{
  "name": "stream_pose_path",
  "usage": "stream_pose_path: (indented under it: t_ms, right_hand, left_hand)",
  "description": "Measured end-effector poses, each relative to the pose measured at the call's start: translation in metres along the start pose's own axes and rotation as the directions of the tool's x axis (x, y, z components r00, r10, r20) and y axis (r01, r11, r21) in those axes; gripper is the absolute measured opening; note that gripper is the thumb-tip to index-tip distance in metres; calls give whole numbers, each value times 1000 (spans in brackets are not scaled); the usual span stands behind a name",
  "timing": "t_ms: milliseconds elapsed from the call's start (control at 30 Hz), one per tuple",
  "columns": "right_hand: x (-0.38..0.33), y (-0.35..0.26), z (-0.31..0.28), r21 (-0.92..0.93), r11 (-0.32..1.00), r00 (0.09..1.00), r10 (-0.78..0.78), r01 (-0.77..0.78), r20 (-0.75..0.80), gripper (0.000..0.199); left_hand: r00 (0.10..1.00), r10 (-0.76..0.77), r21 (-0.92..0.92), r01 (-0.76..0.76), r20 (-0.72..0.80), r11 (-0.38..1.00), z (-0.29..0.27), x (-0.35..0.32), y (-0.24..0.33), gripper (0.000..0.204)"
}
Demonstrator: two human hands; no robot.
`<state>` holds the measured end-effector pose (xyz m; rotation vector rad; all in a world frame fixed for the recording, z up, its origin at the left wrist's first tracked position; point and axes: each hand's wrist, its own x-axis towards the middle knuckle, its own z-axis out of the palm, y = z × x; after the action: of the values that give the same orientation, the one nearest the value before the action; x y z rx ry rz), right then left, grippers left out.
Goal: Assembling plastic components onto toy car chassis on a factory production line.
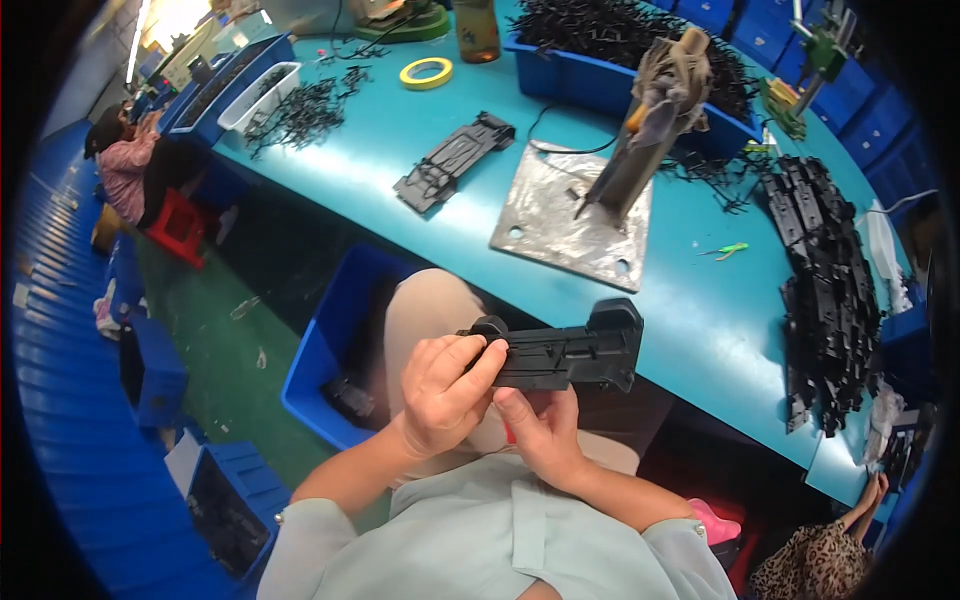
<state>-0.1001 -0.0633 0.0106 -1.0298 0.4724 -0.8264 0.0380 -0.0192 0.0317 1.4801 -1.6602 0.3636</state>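
Observation:
A black moulded plastic toy-car chassis [565, 355] is held up over my lap, its right end tilted a little upward. My left hand [448, 385] grips its left end, fingers closed over the top face. Below it, my right hand [543, 425] has its thumb and fingers closed on the lower edge. A small red bit shows just under my right hand; what it is I cannot make out. On the table, a similar black chassis [455, 160] lies flat, left of a metal plate [525, 225] with an upright post [630, 160] wrapped in cloth at its top.
Stacked black chassis [825, 290] cover the table's right side, near green-handled nippers [727, 250]. A blue bin [590, 75] heaped with black parts stands behind the post. Yellow tape [426, 73] lies at the back. Beside my left leg is a blue crate [325, 370]. Two other people sit nearby.

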Motion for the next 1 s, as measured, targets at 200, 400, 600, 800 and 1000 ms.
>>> stream_pose_path:
  t_ms: [200,400,600,800,1000]
  right_hand:
    - [-3,-7,-16,219,975,994,-16,40,-111,43]
    - [13,-25,-37,280,950,936,216,-137,-276,20]
    - [27,-32,-58,298,949,944,186,-101,-272,21]
    - [36,-29,-70,306,935,955,240,-179,-174,23]
    - [50,-42,-72,265,924,953,300,-277,-47,31]
  left_hand:
    - [970,221,21,-224,106,974,24,18,4,32]
    - [980,36,-292,23,194,956,33,32,12,52]
    - [975,-180,-228,205,127,952,42,32,-14,44]
    - [457,-507,-650,692,731,-313,50,27,-23,24]
    - [358,-526,-594,704,771,-390,50,35,-24,19]
